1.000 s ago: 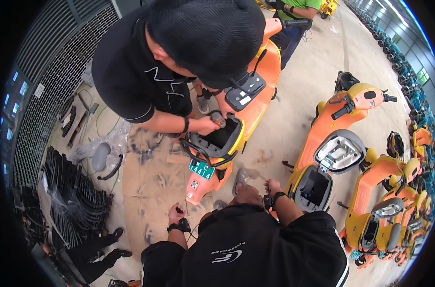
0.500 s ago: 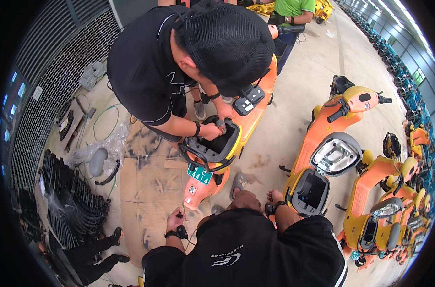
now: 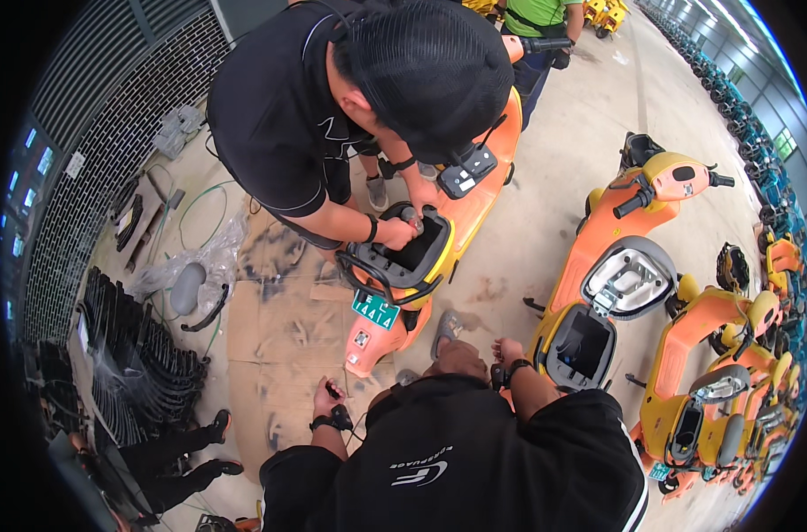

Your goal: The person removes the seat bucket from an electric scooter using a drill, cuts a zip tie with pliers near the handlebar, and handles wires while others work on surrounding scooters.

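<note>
My left hand (image 3: 323,401) is closed round a small black object (image 3: 333,389) whose kind I cannot make out. It is just behind the tail of an orange and yellow scooter (image 3: 374,341). My right hand (image 3: 509,350) has its fingers curled, with nothing visible in them. It is left of a second scooter (image 3: 590,222), whose seat (image 3: 630,277) is raised over a dark storage bin (image 3: 578,346). Both my wrists carry black bands. Across from me, a person in a black cap (image 3: 426,75) has both hands (image 3: 402,232) at the first scooter's opened bin, gripping a rounded grey part.
Cardboard (image 3: 279,355) lies under the first scooter. On the left are stacked black curved parts (image 3: 142,355), a grey seat pad (image 3: 187,288) and plastic wrap. More scooters (image 3: 696,372) line the right. Someone in a green shirt (image 3: 538,13) stands at the back.
The view has shifted slightly. My left hand still holds the small black object, and my right hand stays left of the second scooter. The other person's hands remain at the bin.
</note>
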The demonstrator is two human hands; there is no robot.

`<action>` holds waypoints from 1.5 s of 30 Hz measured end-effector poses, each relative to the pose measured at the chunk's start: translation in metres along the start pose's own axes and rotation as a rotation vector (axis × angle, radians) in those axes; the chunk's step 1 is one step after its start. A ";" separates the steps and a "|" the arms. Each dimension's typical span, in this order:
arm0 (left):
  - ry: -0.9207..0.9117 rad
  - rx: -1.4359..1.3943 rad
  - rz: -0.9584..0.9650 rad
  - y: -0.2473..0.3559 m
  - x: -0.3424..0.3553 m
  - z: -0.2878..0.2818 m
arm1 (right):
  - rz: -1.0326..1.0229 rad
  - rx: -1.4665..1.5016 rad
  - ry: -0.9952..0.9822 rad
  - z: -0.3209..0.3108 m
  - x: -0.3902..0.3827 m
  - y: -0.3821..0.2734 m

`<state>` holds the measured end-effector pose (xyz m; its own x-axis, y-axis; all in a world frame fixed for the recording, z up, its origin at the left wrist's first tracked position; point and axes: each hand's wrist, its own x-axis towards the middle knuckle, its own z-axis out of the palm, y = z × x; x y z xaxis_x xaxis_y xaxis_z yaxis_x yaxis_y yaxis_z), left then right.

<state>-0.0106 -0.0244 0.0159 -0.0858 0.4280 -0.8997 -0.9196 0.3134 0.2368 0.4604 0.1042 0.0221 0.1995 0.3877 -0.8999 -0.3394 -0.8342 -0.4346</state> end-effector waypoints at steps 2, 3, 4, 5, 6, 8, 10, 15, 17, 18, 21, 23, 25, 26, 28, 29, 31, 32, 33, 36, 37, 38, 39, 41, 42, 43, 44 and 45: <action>0.013 0.006 0.034 -0.002 0.000 -0.003 | -0.008 0.007 0.032 0.006 -0.011 -0.003; 0.015 0.006 0.034 -0.003 0.000 -0.005 | -0.006 0.007 0.032 0.009 -0.018 -0.006; 0.033 0.014 0.042 -0.004 0.000 -0.006 | -0.040 -0.048 0.021 0.015 -0.027 -0.010; 0.050 0.022 0.049 -0.004 0.000 -0.008 | -0.075 -0.103 0.009 0.023 -0.032 -0.016; 0.049 0.029 0.046 -0.005 0.000 -0.008 | -0.188 -0.120 0.027 0.030 -0.036 -0.023; 0.048 0.069 0.054 -0.005 -0.001 -0.015 | -0.358 -0.144 0.026 0.052 -0.037 -0.040; 0.050 0.070 0.057 -0.006 -0.002 -0.022 | -0.404 -0.184 -0.022 0.078 -0.047 -0.062; 0.075 0.017 0.066 -0.010 0.001 -0.032 | -0.437 -0.176 -0.145 0.113 -0.059 -0.077; 0.063 -0.002 0.079 -0.014 0.005 -0.042 | -0.387 -0.212 -0.175 0.115 -0.053 -0.062; 0.062 -0.004 0.081 -0.014 0.006 -0.044 | -0.336 -0.242 -0.197 0.113 -0.048 -0.052; 0.084 -0.019 0.063 -0.020 0.003 -0.046 | -0.163 -0.214 -0.189 0.094 -0.026 -0.023; 0.076 -0.023 0.078 -0.023 -0.002 -0.047 | -0.089 -0.222 -0.206 0.077 -0.016 -0.011; 0.078 -0.011 0.081 -0.022 -0.004 -0.048 | -0.039 0.050 -0.163 0.063 -0.012 -0.007; 0.077 0.007 0.083 -0.022 -0.004 -0.047 | -0.039 0.045 -0.163 0.057 -0.009 -0.008; 0.080 0.001 0.076 -0.018 -0.004 -0.044 | -0.048 0.015 -0.092 0.049 -0.007 -0.014; 0.080 -0.001 0.069 -0.015 -0.003 -0.041 | -0.089 0.032 -0.111 0.045 -0.009 -0.016; 0.100 0.004 0.070 -0.016 -0.004 -0.037 | -0.084 0.054 -0.095 0.039 -0.012 -0.020; 0.118 0.009 0.076 -0.015 -0.005 -0.036 | -0.080 0.075 -0.084 0.040 -0.016 -0.023; 0.116 0.008 0.081 -0.014 -0.005 -0.035 | -0.103 0.103 -0.103 0.042 -0.022 -0.024; 0.086 0.002 0.089 -0.016 0.003 -0.039 | -0.145 0.241 -0.185 0.052 -0.022 -0.028; 0.053 -0.027 0.098 -0.017 0.005 -0.040 | -0.147 0.244 -0.185 0.055 -0.023 -0.033; 0.020 -0.056 0.108 -0.018 0.007 -0.041 | -0.205 0.205 -0.249 0.059 -0.023 -0.040; 0.019 -0.056 0.110 -0.018 0.009 -0.042 | -0.262 0.165 -0.315 0.064 -0.022 -0.048; 0.013 -0.074 0.125 -0.019 0.010 -0.051 | -0.275 0.117 -0.249 0.084 -0.049 -0.065; 0.013 -0.074 0.125 -0.018 0.008 -0.049 | -0.297 0.080 -0.175 0.092 -0.059 -0.074; 0.011 -0.050 0.109 -0.016 0.004 -0.043 | -0.298 0.084 -0.173 0.097 -0.055 -0.079; 0.010 -0.026 0.091 -0.014 -0.002 -0.036 | -0.289 0.164 -0.242 0.102 -0.048 -0.083; 0.010 -0.024 0.087 -0.012 -0.008 -0.029 | -0.280 0.241 -0.312 0.107 -0.042 -0.087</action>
<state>-0.0103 -0.0561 0.0099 -0.1699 0.4444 -0.8796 -0.9174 0.2545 0.3058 0.3830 0.2026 0.0937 0.0412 0.7140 -0.6989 -0.5231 -0.5806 -0.6240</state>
